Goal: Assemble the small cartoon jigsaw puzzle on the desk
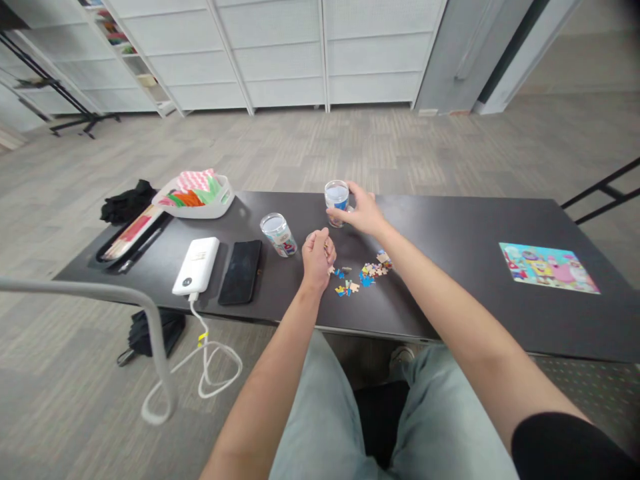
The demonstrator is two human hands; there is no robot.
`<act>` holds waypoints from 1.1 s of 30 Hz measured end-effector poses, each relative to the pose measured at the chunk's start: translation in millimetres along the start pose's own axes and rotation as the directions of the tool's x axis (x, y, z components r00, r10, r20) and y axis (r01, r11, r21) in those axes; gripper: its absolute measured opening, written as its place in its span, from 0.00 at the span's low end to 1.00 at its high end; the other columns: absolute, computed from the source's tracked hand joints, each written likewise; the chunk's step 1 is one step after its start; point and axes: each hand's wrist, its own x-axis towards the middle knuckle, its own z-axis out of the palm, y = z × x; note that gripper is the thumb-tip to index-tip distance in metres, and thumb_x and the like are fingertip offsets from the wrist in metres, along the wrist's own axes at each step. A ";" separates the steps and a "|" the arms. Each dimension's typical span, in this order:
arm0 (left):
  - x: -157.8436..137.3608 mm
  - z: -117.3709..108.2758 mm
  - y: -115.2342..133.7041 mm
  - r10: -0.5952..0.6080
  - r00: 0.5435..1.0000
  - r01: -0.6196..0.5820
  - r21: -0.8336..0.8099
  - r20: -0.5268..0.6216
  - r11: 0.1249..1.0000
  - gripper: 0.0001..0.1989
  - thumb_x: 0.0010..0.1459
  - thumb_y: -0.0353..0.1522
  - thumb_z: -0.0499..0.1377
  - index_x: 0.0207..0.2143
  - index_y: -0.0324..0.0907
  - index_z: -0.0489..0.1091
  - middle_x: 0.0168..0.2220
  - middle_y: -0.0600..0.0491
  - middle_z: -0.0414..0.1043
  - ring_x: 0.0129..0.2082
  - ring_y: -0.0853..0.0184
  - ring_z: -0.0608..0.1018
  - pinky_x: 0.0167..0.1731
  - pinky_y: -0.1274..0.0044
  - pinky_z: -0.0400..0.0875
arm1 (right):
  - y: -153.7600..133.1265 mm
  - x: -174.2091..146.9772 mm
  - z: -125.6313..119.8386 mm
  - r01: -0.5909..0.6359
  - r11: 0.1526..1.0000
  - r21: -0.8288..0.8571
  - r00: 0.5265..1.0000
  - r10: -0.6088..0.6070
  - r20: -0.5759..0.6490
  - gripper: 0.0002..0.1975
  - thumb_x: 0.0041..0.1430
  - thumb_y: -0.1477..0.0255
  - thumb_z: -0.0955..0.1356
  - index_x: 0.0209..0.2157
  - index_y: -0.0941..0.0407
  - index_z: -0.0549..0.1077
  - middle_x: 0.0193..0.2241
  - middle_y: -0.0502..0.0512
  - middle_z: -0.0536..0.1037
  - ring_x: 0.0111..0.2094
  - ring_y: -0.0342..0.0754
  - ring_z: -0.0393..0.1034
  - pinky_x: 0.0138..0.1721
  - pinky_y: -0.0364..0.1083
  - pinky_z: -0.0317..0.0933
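Observation:
My right hand (361, 212) is wrapped around a clear cylindrical container (336, 195) with a blue printed label, upright near the table's far edge. Closer to me, my left hand (319, 257) is curled into a fist above the tabletop; whatever its fingers hold, if anything, is hidden. Small jigsaw puzzle pieces (367, 275), blue, yellow and tan, lie in loose clusters to the right of that fist. A second clear container (279, 235) with a colourful label stands just left of my left hand, touched by neither hand.
On the dark table (450, 267), a cartoon picture sheet (549, 267) lies at the right. Leftward are a black phone (241, 273), a white power bank (197, 265) with a cable, a white basket (220, 206) of colourful packets and a black tray (133, 233). A grey metal tube (155, 327) curves at the near left.

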 end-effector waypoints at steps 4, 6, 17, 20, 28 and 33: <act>4.3 8.4 12.9 0.008 1.000 -0.008 -0.071 -0.001 0.997 0.44 0.63 0.63 0.82 0.25 0.48 0.57 0.22 0.62 0.50 0.18 0.74 0.50 0.19 0.75 0.43 | 40.1 -26.4 -19.9 -0.027 0.997 0.073 0.999 0.030 -0.028 0.33 0.70 0.45 0.84 0.67 0.46 0.85 0.65 0.65 0.93 0.67 0.77 0.85 0.76 0.75 0.69; 15.0 20.7 27.4 0.013 1.000 -0.014 -0.129 -0.006 0.992 0.42 0.67 0.60 0.82 0.26 0.48 0.58 0.22 0.63 0.50 0.19 0.74 0.48 0.18 0.76 0.42 | 49.7 -38.6 -24.7 -0.010 0.996 0.087 1.000 0.012 -0.025 0.32 0.67 0.48 0.84 0.65 0.45 0.84 0.65 0.65 0.93 0.67 0.76 0.85 0.75 0.74 0.69; 94.6 111.8 72.5 0.211 0.977 -0.209 -0.277 -0.023 0.938 0.37 0.92 0.49 0.63 0.27 0.47 0.57 0.24 0.62 0.50 0.19 0.71 0.51 0.19 0.76 0.48 | 39.9 -54.6 -19.6 0.015 0.999 -0.048 1.000 -0.015 0.004 0.32 0.72 0.50 0.82 0.70 0.47 0.82 0.67 0.66 0.90 0.68 0.76 0.82 0.68 0.71 0.70; 101.5 106.8 49.9 0.299 0.954 -0.296 -0.224 -0.022 0.928 0.37 0.91 0.52 0.64 0.28 0.48 0.58 0.24 0.61 0.52 0.20 0.71 0.52 0.21 0.74 0.48 | 31.9 -56.3 -16.5 -0.006 0.998 -0.067 1.000 0.007 0.003 0.30 0.71 0.53 0.82 0.69 0.47 0.82 0.66 0.65 0.91 0.68 0.76 0.82 0.67 0.69 0.70; 110.7 84.9 22.2 0.490 0.871 -0.484 -0.118 0.026 0.867 0.40 0.85 0.67 0.64 0.30 0.50 0.60 0.26 0.60 0.52 0.23 0.68 0.47 0.27 0.63 0.41 | 12.0 -62.4 -11.3 -0.002 0.989 -0.150 1.000 0.000 -0.014 0.26 0.73 0.60 0.80 0.68 0.47 0.81 0.64 0.64 0.91 0.65 0.73 0.82 0.67 0.68 0.68; 111.1 81.9 18.8 0.458 0.887 -0.453 -0.094 0.052 0.887 0.40 0.84 0.70 0.60 0.32 0.51 0.62 0.27 0.58 0.52 0.26 0.65 0.47 0.33 0.62 0.43 | 10.5 -62.7 -11.6 -0.008 0.984 -0.176 1.000 0.004 -0.022 0.27 0.72 0.62 0.80 0.68 0.47 0.80 0.64 0.65 0.90 0.65 0.74 0.80 0.67 0.69 0.68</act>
